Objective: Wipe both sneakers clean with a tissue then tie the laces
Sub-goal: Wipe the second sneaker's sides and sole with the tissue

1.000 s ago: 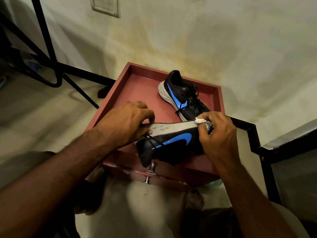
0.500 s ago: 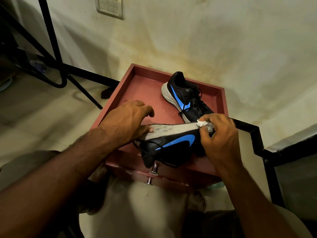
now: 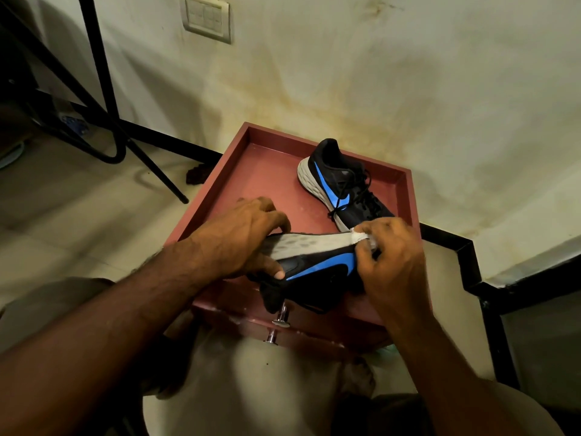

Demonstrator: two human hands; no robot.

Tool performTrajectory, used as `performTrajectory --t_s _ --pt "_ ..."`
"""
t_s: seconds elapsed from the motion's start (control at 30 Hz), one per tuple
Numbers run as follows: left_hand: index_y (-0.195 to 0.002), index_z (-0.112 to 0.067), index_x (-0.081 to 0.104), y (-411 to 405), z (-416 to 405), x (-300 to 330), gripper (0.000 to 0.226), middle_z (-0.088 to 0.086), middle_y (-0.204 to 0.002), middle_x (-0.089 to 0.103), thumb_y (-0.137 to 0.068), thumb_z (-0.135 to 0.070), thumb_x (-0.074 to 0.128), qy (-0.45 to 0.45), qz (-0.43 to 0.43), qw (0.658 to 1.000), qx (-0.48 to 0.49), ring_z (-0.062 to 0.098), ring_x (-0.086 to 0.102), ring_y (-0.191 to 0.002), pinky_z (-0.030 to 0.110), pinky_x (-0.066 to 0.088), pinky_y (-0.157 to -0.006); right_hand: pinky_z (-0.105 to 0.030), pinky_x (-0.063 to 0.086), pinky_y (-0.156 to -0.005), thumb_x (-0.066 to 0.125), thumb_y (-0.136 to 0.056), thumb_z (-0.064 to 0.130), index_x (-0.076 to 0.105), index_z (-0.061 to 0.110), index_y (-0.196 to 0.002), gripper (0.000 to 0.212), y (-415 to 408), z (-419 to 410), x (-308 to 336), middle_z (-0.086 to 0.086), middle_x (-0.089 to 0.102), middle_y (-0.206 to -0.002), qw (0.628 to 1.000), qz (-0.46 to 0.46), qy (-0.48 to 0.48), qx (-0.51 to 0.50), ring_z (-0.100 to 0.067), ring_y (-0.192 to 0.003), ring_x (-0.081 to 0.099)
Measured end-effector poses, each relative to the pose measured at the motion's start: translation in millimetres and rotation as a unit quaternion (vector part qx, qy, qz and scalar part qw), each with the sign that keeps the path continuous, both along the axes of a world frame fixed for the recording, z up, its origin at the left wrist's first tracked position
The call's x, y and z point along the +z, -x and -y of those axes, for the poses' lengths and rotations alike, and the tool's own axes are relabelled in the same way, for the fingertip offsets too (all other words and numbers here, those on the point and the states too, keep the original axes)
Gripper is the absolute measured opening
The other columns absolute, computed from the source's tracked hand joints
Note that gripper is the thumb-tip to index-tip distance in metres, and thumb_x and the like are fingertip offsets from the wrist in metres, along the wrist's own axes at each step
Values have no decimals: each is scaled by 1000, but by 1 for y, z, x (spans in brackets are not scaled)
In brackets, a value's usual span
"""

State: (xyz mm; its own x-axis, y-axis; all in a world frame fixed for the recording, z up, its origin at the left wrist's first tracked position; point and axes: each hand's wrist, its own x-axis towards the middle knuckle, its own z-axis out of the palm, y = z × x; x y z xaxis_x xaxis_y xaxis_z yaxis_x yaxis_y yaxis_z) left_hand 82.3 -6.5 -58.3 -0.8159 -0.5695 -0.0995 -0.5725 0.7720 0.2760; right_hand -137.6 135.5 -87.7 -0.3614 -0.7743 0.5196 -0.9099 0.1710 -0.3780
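While the near sneaker [image 3: 317,272] lay tipped on its side across the front edge of the red tray [image 3: 270,180], its pale sole faced upward and its blue swoosh faced the camera. The left hand [image 3: 239,243] gripped this shoe at one end, with the fingers curled over the sole and the thumb pressed on the black upper. The right hand [image 3: 393,262] had its fingers curled around a small white tissue [image 3: 361,238] and pressed it on the sole at the other end of the shoe. The second sneaker [image 3: 342,187] stood upright on its sole in the far right part of the tray, close behind the right hand, and its black laces [image 3: 361,196] lay loose over the tongue. Two metal knobs [image 3: 281,319] stuck out from the front of the red furniture under the tray.
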Motion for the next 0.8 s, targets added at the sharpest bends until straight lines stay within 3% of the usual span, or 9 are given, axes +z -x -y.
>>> performTrajectory --t_s 0.13,0.27,0.37,0.5,0.63,0.8 --pt "-121 -26 67 7 2 -1 44 -6 -109 58 -83 -45 79 -18 -35 999 21 12 53 -99 32 50 -87 -33 53 -86 68 -90 1 76 12 -104 19 -46 10 -12 -2 75 -102 995 -4 -21 98 -22 -91 66" --pt "-114 -26 72 8 5 -3 40 -5 -103 60 -79 -40 84 -53 -55 996 39 9 54 -93 28 48 -80 -33 52 -87 71 -86 0 77 10 -101 19 -42 10 -7 -3 76 -101 985 -10 -41 168 -24 -91 68" --pt "-117 -28 72 6 6 -4 41 -7 -102 59 -79 -39 84 -63 -71 994 47 7 55 -91 30 51 -81 -37 56 -78 77 -83 5 77 8 -93 11 -12 -1 10 -5 75 -92 991 -93 -49 81 -25 -84 64" --pt "-121 -29 71 7 5 -5 42 -7 -105 58 -81 -34 83 -64 -76 993 57 8 56 -92 29 51 -82 -37 54 -78 73 -88 13 77 11 -97 10 13 -9 20 -5 72 -94 997 -44 -55 -43 -22 -86 63" --pt "-116 -28 71 10 4 -4 37 -6 -105 57 -82 -32 83 -66 -61 994 60 10 55 -92 30 49 -80 -32 56 -83 65 -93 12 76 12 -100 13 -36 3 3 -3 73 -96 997 16 -47 63 -17 -86 66" --pt "-114 -31 73 7 4 -2 34 -11 -100 56 -82 -32 83 -77 -64 993 56 3 53 -85 26 46 -74 -38 55 -88 65 -90 9 76 11 -102 16 -54 14 -5 -4 76 -101 979 40 -64 190 -23 -93 69"
